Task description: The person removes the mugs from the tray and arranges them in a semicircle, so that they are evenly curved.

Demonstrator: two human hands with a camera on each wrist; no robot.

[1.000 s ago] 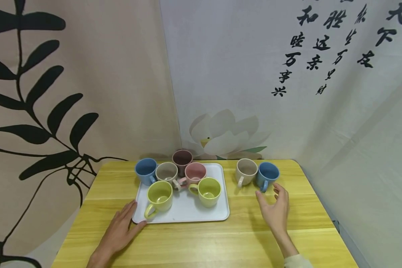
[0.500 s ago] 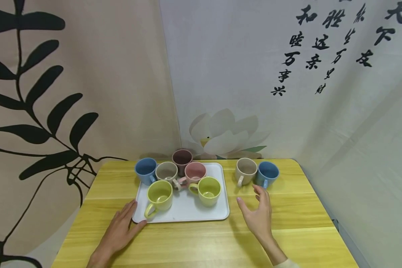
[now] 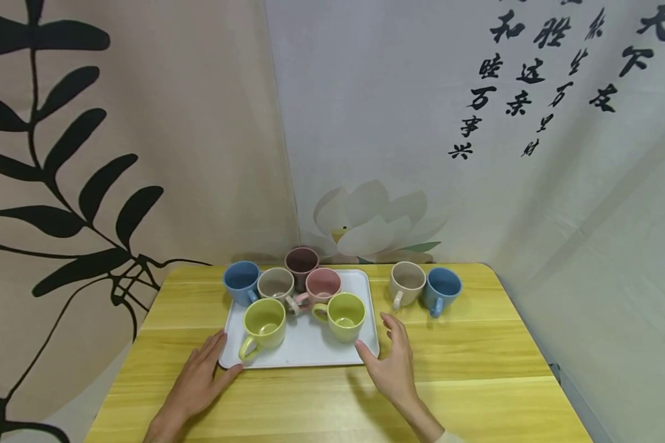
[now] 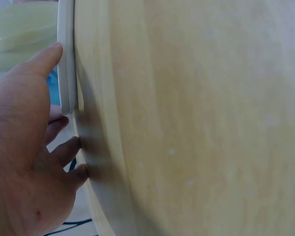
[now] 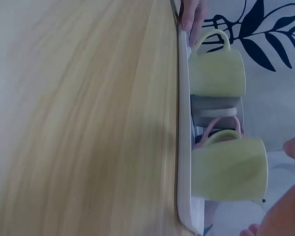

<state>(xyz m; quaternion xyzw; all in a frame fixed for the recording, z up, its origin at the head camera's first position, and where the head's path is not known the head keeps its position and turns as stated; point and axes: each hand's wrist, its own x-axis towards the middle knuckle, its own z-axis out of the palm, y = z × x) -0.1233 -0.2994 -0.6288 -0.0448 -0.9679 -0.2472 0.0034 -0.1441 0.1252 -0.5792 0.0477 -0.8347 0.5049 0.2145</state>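
My left hand (image 3: 196, 378) rests at the near-left corner of the white tray (image 3: 310, 355), fingers extended along its side. In the left wrist view, its thumb touches the tray's rim (image 4: 66, 59). Two yellow-green mugs stand at the tray's front: one mug (image 3: 266, 333) on the left, another mug (image 3: 346, 321) on the right. Over the near-right corner is my right hand (image 3: 393, 367), holding nothing, thumb apart from the fingers. Its thumb tip comes close to the right green mug. The right wrist view shows that mug (image 5: 228, 169) beside part of the hand (image 5: 285, 211).
Behind the green mugs stand a blue mug (image 3: 241, 283), a grey mug (image 3: 276, 284), a pink mug (image 3: 324, 286) and a dark maroon mug (image 3: 302, 261). A beige mug (image 3: 407, 284) and another blue mug (image 3: 442, 289) stand right of the tray on the wooden table (image 3: 493, 369).
My right hand has moved left and nearer, from in front of the right-hand blue mug to the tray's near-right corner. The left hand, mugs and tray have stayed put.
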